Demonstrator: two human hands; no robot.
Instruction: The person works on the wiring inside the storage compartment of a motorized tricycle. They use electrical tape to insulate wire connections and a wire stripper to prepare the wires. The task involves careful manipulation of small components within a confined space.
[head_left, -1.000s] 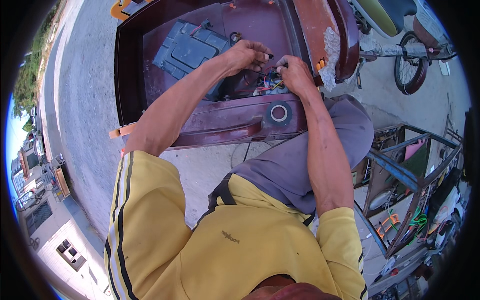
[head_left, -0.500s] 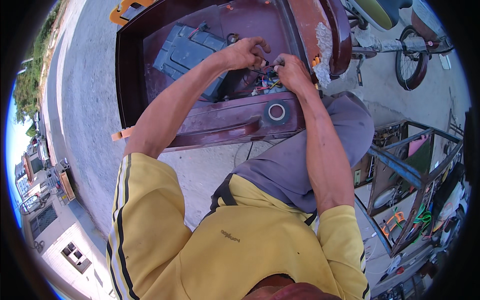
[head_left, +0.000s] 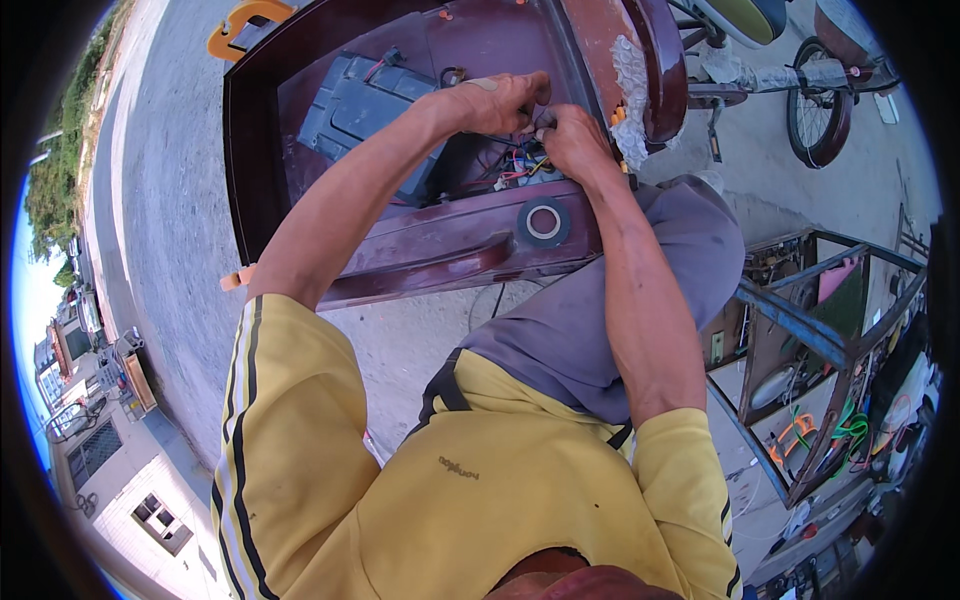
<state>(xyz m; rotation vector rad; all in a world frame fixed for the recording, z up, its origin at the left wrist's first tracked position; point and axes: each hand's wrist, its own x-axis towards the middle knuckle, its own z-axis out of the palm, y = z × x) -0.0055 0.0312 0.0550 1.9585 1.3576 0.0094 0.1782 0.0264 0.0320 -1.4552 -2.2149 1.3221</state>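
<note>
My left hand [head_left: 507, 103] and my right hand [head_left: 577, 140] meet inside a maroon metal cargo box [head_left: 470, 50]. The fingers of both are closed, pinching a thin dark wire whose exact grip is partly hidden by the fingers. Just below them lies a bundle of coloured wires with connectors [head_left: 525, 168], in red, blue, yellow and white. Left of my hands a dark grey battery case [head_left: 365, 110] rests on the box floor, partly covered by my left forearm. A roll of black tape [head_left: 562, 224] lies flat on the near rim of the box.
Crumpled clear plastic wrap [head_left: 630, 100] clings to the box's right side. A parked bicycle-like vehicle with a black wheel [head_left: 820, 105] stands at the upper right. At the lower right is a metal frame rack [head_left: 800, 325] holding tools and odds and ends. Concrete ground [head_left: 180, 200] stretches along the left.
My left hand's fingers have curled in closer to my right hand, over the wire. The view has shifted slightly, so the box sits a little further left and up.
</note>
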